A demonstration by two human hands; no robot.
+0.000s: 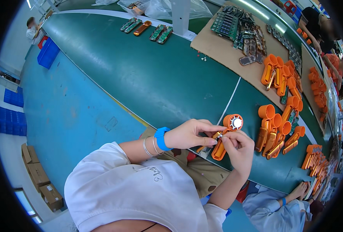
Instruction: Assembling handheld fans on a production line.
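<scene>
An orange handheld fan housing (219,151) lies at the table's near edge between my hands, its round head (233,122) pointing away from me with a white hub in it. My left hand (196,133), a blue band on its wrist, is closed on a small gold-orange piece (217,135) beside the housing's handle. My right hand (239,147) pinches at the same spot from the right, fingertips close to the left thumb. What the right fingers hold is too small to tell, and they partly cover the handle.
Several orange fan housings (270,131) stand to the right on the green table (148,73). Green circuit boards (227,27) are heaped on cardboard (206,42) farther off. Boards (161,34) and an orange cover (142,28) lie at the far left. A co-worker's hand (301,189) is at lower right.
</scene>
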